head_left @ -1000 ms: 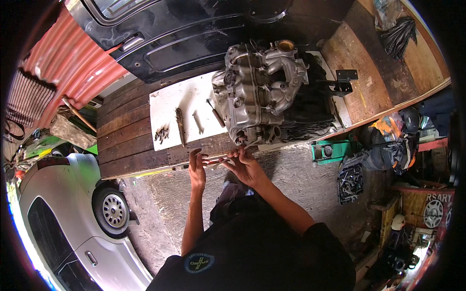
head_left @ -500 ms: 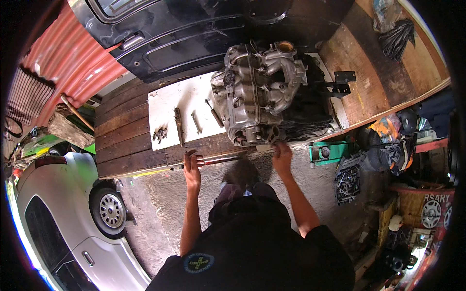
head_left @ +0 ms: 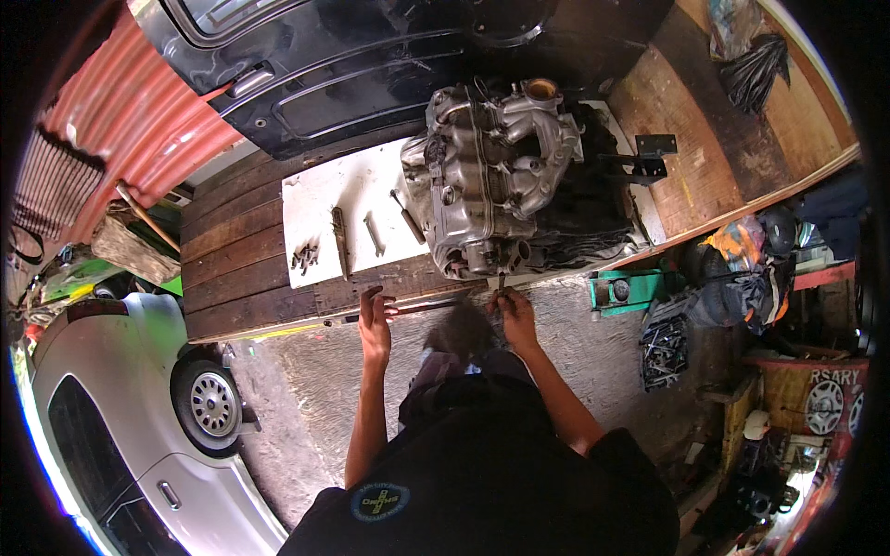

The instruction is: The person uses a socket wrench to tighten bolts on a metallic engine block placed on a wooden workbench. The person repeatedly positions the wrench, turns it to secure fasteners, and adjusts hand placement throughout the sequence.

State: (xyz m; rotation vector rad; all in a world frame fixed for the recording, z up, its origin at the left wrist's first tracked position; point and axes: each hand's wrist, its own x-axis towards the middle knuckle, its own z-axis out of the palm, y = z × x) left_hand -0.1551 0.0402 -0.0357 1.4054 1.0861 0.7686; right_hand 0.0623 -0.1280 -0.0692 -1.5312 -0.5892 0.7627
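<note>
My left hand (head_left: 375, 322) is raised by the workbench's front edge, fingers loosely bent and apart. Beside its fingertips runs a thin reddish-dark bar (head_left: 422, 306); whether they touch it I cannot tell. My right hand (head_left: 514, 315) is just below the front of a metal engine (head_left: 487, 185), thumb and fingers pinched together. A small dark thing shows at those fingertips, too small to name. The engine lies on the bench, partly over a white board (head_left: 311, 204). On that board are a spanner (head_left: 374, 234), a dark-handled tool (head_left: 408, 220), a long slim tool (head_left: 340, 243) and several small bolts (head_left: 304, 258).
The wooden bench (head_left: 232, 246) stands against a dark vehicle panel (head_left: 362, 83). To the right on the floor are a green jack (head_left: 623, 293) and a tray of metal tools (head_left: 664, 352). A silver car (head_left: 130, 389) is parked at the left.
My right hand has moved left and slightly down along the engine's front, its fingers closing together. My left hand has shifted slightly to the right. The engine and tools stay put.
</note>
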